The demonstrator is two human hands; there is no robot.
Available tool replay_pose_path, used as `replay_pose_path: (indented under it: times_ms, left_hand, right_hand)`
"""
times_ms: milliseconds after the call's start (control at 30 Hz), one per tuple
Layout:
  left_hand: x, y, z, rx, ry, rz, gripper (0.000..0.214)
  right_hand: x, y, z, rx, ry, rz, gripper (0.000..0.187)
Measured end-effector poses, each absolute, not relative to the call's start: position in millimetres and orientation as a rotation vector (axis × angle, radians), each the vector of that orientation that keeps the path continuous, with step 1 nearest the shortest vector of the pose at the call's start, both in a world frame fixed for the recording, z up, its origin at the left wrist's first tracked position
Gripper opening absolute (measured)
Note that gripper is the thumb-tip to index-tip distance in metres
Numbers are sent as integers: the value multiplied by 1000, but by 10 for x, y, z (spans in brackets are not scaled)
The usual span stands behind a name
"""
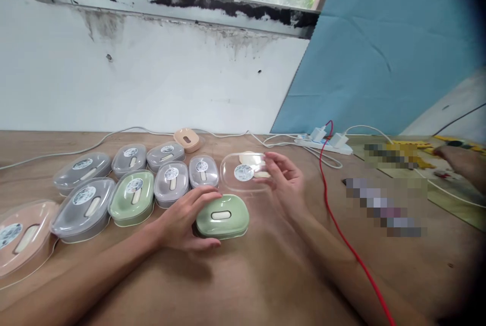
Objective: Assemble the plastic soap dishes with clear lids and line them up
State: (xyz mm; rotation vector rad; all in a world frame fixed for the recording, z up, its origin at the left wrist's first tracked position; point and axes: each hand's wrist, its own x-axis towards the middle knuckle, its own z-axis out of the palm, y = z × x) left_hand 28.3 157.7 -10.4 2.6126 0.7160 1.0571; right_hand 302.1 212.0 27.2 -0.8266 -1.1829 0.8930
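Note:
A green oval box [231, 220] with a pale slot in its top sits on the table in front of me. My left hand [190, 219] is around its left end, fingers along the far side and thumb along the near side. Just beyond the box, my right hand [285, 178] pinches the right edge of a clear plastic cover [228, 174], which bears a round patterned sticker [243, 172]. Through the cover shows a cream-coloured shape, partly hidden by my fingers.
To the left stand several covered boxes: grey [84, 209], another green [132, 199] and peach [28, 237]. A small peach piece [187, 139] lies near the wall. On the right are a white power strip [337, 145], a red cable [341, 235] and another person's hand [457, 161].

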Motion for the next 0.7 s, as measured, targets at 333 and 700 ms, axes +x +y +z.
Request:
replay_pose_path:
  times_ms: [333,700]
  left_hand:
    - [270,1559,-87,2672,864,1269,67]
    - [292,1546,-106,2693,906,1100,52]
  right_hand:
    - [2798,1792,27,-976,-1312,1139,40]
    - [3012,1906,1,-994,-1972,762,38]
